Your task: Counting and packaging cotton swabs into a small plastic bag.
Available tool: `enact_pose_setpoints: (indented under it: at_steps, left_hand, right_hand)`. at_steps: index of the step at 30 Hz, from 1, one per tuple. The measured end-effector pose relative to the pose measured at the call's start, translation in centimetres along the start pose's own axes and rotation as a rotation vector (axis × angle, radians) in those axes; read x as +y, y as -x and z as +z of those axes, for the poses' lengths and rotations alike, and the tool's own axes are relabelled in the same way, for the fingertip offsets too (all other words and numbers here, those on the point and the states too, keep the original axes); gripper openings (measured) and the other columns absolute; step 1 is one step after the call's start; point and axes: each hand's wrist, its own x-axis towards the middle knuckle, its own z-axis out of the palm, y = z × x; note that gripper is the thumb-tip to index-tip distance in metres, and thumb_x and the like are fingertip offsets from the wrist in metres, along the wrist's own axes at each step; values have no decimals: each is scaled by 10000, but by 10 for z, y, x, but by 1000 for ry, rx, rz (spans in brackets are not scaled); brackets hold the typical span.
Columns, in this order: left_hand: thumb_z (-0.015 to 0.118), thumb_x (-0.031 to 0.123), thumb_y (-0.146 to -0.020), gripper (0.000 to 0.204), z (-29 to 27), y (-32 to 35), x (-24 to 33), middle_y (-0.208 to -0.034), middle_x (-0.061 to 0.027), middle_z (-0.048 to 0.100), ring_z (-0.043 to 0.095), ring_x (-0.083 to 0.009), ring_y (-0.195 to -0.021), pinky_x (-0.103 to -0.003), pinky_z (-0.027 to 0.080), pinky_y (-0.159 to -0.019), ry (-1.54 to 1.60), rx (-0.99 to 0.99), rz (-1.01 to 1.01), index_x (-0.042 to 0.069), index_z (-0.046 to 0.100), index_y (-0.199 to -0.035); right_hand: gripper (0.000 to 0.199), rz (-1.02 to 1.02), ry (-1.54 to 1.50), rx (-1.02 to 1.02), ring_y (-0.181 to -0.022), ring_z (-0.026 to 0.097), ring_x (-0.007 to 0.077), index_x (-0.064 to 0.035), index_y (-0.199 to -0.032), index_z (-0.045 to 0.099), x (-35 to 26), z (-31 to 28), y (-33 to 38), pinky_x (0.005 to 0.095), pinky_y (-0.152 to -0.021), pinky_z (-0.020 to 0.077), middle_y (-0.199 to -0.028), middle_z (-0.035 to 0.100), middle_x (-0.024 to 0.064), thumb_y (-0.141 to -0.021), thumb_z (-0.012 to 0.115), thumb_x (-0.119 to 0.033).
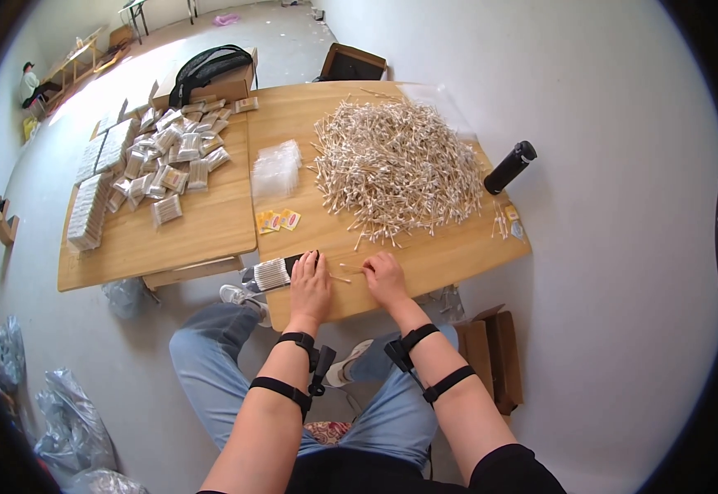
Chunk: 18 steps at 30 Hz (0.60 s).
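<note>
My left hand (310,284) lies flat with its fingers stretched over the end of a dark strip. A row of cotton swabs (271,275) sits side by side on that strip, left of my fingers. My right hand (385,278) is closed in a pinch at the table's near edge. A thin swab pokes out of its fingertips toward my left hand; the fingertips themselves are partly hidden. One loose cotton swab (341,279) rests on the wood between my hands. Beyond them spreads a large heap of cotton swabs (400,165).
Clear plastic bags (276,169) and yellow cards (278,221) lie left of the heap. A black bottle (510,168) stands at the right edge. On the left table (211,218) are filled swab packs (168,211) and stacked packs (89,212). Far off, a person (34,85) sits.
</note>
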Motion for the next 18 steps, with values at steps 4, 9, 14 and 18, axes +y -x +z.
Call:
enact_pose_setpoints:
  at_steps: [4, 9, 14, 18]
  left_hand:
    - [550, 147, -889, 441, -1, 3, 0, -1326, -141, 541, 485, -311, -1257, -427, 370, -1088, 32, 49, 36, 26, 563, -1312]
    - [545, 100, -874, 419, -2, 4, -6, -1299, -128, 555, 495, -310, -1242, -423, 392, -1058, 123, 18, 68, 30, 571, -1287]
    - [553, 81, -865, 390, -4, 5, -4, -1269, -125, 571, 505, -316, -1228, -425, 393, -1050, 192, 7, 63, 36, 575, -1251]
    - [557, 82, -842, 398, -2, 5, -4, -1254, -115, 579, 513, -310, -1215, -426, 383, -1059, 91, 174, 33, 53, 577, -1238]
  right_hand:
    - [53, 39, 24, 59, -858, 587, 312, -97, -821, 645, 4, 5, 3, 429, -765, 484, -854, 619, 86, -789, 686, -95]
    - [49, 19, 19, 39, -857, 595, 312, -89, -848, 664, -9, 14, 3, 425, -766, 488, -858, 628, 93, -804, 684, -96]
    - [112, -33, -64, -6, -873, 596, 316, -79, -895, 657, -27, 13, 4, 427, -788, 492, -881, 630, 98, -798, 695, -117]
    - [253, 2, -40, -69, -921, 585, 320, -58, -987, 630, -42, 10, 9, 427, -816, 488, -941, 610, 112, -771, 732, -144]
